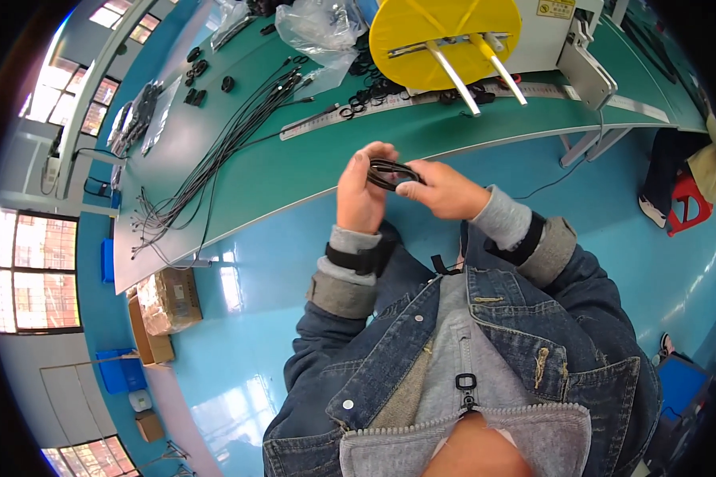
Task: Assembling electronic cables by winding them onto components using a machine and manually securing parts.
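Observation:
A coiled black cable [389, 172] is held between my two hands, in front of the green table's near edge. My left hand [361, 191] has its fingers curled round the coil's left side, with the thumb up. At the coil's right end, my right hand [445, 191] pinches it between thumb and fingers. Beyond my hands stands a winding machine with a yellow disc [398, 36] and two metal rods [456, 79] sticking out toward me. A long metal ruler [318, 123] lies on the table below the disc.
A bundle of loose black cables [223, 151] stretches across the table's left part. Small black coils [195, 75] and clear plastic bags [318, 32] lie farther back. An open cardboard box [151, 334] is on the floor at left. A person sits at right by a red stool [688, 207].

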A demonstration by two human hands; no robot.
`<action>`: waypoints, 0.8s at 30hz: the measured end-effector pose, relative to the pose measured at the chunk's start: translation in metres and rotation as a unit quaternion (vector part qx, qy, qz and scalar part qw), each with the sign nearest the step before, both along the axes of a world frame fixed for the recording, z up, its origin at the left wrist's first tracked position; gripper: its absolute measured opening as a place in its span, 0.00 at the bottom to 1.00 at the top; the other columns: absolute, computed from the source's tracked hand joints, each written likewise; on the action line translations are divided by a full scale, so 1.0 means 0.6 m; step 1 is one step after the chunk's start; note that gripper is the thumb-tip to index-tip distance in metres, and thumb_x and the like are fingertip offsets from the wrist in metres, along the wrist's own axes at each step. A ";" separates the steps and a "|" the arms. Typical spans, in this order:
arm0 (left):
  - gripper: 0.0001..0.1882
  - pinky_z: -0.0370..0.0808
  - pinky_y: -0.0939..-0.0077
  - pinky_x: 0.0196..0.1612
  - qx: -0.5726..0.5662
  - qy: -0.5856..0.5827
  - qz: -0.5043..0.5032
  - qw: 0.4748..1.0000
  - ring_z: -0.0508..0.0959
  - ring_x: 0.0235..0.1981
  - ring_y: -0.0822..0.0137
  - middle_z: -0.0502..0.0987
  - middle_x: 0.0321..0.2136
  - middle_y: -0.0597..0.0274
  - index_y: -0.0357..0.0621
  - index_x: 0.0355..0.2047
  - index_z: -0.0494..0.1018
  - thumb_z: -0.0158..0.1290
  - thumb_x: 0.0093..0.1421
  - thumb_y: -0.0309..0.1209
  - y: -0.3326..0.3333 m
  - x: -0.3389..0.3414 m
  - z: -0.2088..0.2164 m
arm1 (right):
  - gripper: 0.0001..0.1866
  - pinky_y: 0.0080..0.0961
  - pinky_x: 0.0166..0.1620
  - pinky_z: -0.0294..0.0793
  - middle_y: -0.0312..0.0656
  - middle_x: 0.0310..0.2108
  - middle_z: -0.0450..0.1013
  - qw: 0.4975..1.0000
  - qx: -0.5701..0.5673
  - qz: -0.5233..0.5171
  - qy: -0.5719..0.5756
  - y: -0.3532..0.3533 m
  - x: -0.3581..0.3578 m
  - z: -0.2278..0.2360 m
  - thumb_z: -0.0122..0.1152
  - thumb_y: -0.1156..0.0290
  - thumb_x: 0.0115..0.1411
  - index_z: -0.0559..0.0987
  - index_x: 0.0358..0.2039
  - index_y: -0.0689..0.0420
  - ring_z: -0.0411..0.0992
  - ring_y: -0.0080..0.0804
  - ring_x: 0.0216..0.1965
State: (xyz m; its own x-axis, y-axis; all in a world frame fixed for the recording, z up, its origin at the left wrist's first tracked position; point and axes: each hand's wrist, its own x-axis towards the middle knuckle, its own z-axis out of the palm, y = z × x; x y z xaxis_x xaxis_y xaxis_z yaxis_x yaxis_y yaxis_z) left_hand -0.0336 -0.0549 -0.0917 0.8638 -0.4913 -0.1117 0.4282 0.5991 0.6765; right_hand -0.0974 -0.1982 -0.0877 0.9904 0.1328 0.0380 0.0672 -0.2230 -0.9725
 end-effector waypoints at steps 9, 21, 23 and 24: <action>0.20 0.73 0.68 0.31 0.418 -0.280 -0.237 0.831 0.75 0.24 0.61 0.74 0.28 0.54 0.34 0.39 0.68 0.55 0.50 0.36 -0.006 -0.018 -0.004 | 0.16 0.19 0.17 0.60 0.33 0.17 0.64 0.961 -0.070 0.101 0.249 -0.042 -0.015 0.022 0.51 0.57 0.59 0.71 0.31 0.59 0.60 0.17 0.16; 0.29 0.70 0.79 0.16 0.125 0.057 -0.470 0.872 0.74 0.19 0.65 0.75 0.28 0.50 0.38 0.42 0.68 0.40 0.58 0.54 -0.012 -0.025 -0.014 | 0.21 0.30 0.36 0.70 0.49 0.33 0.71 0.993 -0.054 0.080 -0.064 -0.071 -0.042 0.001 0.49 0.58 0.58 0.70 0.45 0.62 0.71 0.40 0.32; 0.34 0.70 0.78 0.15 0.042 0.128 -0.453 0.881 0.74 0.20 0.64 0.74 0.27 0.50 0.39 0.43 0.67 0.35 0.57 0.60 -0.015 -0.032 -0.009 | 0.19 0.29 0.35 0.70 0.48 0.33 0.71 0.991 -0.081 0.065 -0.087 -0.074 -0.040 -0.014 0.50 0.62 0.57 0.70 0.44 0.62 0.70 0.41 0.32; 0.34 0.70 0.78 0.15 0.042 0.130 -0.454 0.881 0.74 0.20 0.64 0.74 0.27 0.50 0.39 0.43 0.67 0.35 0.57 0.60 -0.018 -0.035 -0.007 | 0.16 0.29 0.35 0.70 0.48 0.32 0.70 0.986 -0.109 0.051 -0.112 -0.076 -0.039 -0.023 0.50 0.66 0.56 0.70 0.43 0.62 0.70 0.41 0.31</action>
